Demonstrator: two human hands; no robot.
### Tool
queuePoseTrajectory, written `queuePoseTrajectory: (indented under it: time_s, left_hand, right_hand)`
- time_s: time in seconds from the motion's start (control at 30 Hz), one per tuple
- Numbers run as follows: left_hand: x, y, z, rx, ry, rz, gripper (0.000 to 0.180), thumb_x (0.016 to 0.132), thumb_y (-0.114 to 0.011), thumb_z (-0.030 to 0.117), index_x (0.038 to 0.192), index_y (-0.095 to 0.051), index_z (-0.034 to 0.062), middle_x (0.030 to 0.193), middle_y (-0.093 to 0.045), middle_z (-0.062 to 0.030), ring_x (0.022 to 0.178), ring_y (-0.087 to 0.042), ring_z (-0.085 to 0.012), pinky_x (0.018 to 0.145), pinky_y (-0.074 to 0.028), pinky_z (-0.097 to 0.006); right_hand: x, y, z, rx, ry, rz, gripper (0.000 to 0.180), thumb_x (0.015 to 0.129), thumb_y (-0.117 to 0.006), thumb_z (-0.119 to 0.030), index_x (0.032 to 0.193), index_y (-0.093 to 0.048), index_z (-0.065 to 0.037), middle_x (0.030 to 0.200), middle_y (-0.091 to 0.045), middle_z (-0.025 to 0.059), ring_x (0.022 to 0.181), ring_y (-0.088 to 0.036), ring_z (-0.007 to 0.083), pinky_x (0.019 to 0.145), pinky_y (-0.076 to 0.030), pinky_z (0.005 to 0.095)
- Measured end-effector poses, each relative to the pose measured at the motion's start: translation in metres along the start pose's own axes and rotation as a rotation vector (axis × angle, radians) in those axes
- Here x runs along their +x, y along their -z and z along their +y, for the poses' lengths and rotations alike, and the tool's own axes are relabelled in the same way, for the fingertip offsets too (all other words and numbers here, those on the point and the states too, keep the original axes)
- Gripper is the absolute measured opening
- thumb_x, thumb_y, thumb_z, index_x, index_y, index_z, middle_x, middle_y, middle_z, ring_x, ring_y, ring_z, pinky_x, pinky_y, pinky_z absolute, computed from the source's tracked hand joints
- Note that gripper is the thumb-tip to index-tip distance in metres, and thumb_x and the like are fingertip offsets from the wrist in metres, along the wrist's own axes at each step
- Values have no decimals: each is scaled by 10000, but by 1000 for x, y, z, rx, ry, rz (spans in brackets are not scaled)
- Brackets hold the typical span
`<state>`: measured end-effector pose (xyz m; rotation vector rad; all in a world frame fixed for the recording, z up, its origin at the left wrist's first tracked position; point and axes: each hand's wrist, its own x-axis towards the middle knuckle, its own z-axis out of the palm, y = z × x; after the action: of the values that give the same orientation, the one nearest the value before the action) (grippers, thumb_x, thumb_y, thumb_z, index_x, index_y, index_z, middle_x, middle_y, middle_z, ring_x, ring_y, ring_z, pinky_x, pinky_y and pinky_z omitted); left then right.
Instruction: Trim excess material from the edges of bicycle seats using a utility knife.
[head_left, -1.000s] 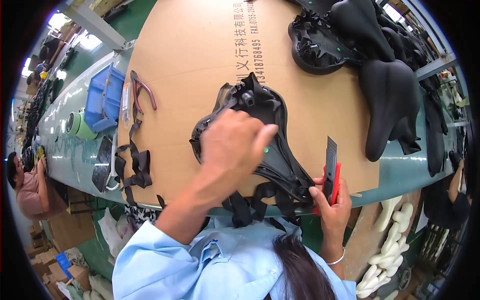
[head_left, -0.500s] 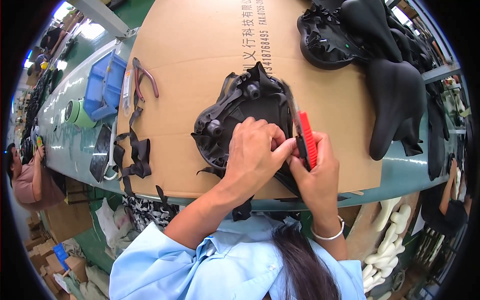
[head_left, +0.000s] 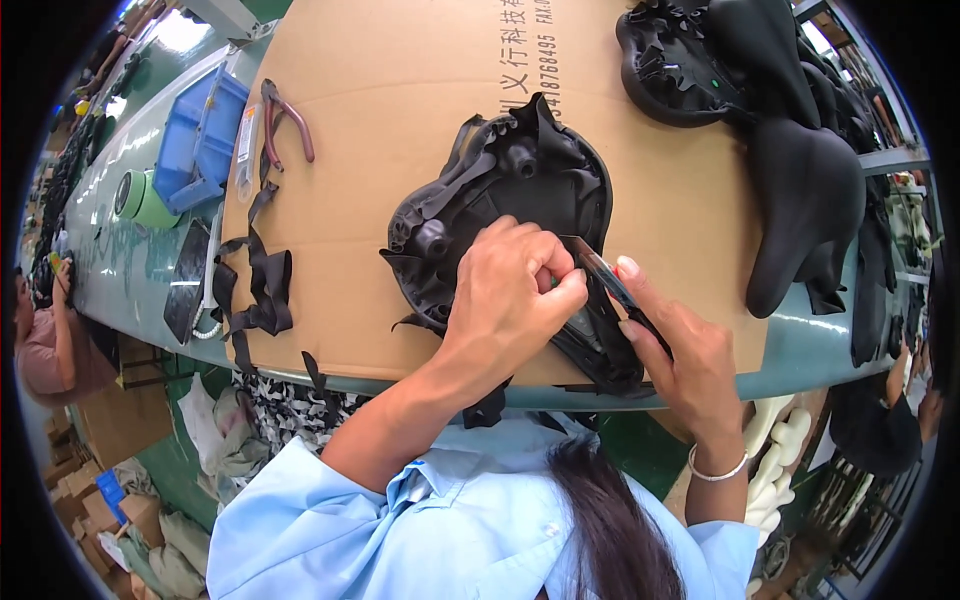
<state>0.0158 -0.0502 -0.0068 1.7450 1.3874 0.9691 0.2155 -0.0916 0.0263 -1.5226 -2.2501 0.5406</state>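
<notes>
An upturned black bicycle saddle [head_left: 545,200] lies on a cardboard sheet, its hollow underside facing up and loose cover material ruffled around the rim. My left hand [head_left: 515,290] rests over its middle with curled fingers, thumb against forefinger, pinching the cover; the pinched bit is mostly hidden. In my right hand [head_left: 685,355] is a utility knife [head_left: 612,284], held at the saddle's right edge. Its blade points up and left, close to my left fingertips. My palm and fingers hide most of the knife's handle.
Cardboard [head_left: 350,200] covers the bench. At left are pliers [head_left: 288,125], black offcut strips [head_left: 268,285], a blue bin [head_left: 200,145] and a green container [head_left: 145,198]. More black saddles [head_left: 805,200] are piled at right. A person [head_left: 60,340] sits at far left.
My right hand has moved right and turned the knife from nearly upright to slanting across the saddle's edge. My left hand stays on the saddle, with its thumb drawn in.
</notes>
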Motion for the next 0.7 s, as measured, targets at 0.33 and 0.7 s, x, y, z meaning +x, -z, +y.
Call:
queuePoseTrajectory:
  time_s: [0.33, 0.7]
  left_hand:
    - [7, 17, -1, -631, 167, -232, 119, 754, -739, 91, 719, -652, 18, 725, -536, 14, 676, -470, -50, 595, -372, -214]
    - [5, 30, 1, -585, -488, -846, 170, 787, -735, 209, 902, -696, 89, 859, -632, -44, 754, -595, -168, 650, -457, -309]
  right_hand:
    - [-64, 27, -17, 16, -226, -243, 575, 827, -672, -76, 1372, -511, -168, 826, -617, 124, 639, -605, 297, 588, -471, 369]
    - [-135, -33, -40, 338, -591, 323, 509, 908, -579, -47, 1399, -443, -23, 934, -673, 120, 631, -593, 164, 565, -494, 306]
